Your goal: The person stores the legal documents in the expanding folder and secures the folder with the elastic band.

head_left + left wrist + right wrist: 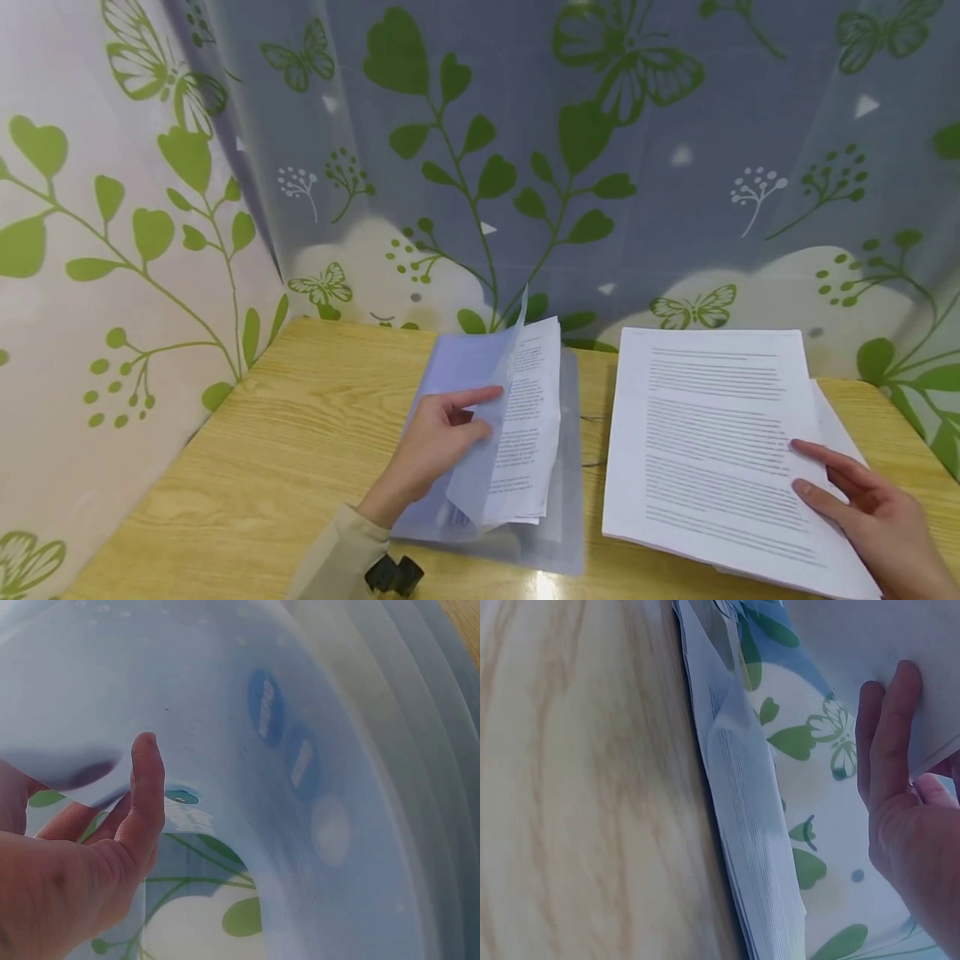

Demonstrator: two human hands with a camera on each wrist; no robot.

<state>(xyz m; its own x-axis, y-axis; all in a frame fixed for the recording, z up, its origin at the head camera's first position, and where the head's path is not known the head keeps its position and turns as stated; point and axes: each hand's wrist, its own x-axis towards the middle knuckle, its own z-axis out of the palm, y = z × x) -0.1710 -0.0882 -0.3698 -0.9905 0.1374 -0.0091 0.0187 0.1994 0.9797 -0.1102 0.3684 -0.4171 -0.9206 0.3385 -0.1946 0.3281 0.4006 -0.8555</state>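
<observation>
My left hand (426, 446) pinches the raised translucent cover (480, 467) of a bluish plastic folder (572, 500) between thumb and index finger. Under that cover lie printed pages (534, 408), their right side showing. In the left wrist view the cover bows in a wide curve beside the hand (97, 862). Over on the right, my right hand (881, 512) grips the right edge of printed sheets (712, 433), thumb and fingertips at that edge. The right wrist view shows this hand (907, 780) at a lifted white sheet (907, 637), with more pages (746, 817) lower down on the table.
Two thin prongs (595, 417) stick out from the folder's right side toward the sheets. Another sheet (832, 417) peeks out beneath the held ones. Patterned curtains (450, 167) with leaves and butterflies border the wooden table (300, 417) at the back and left.
</observation>
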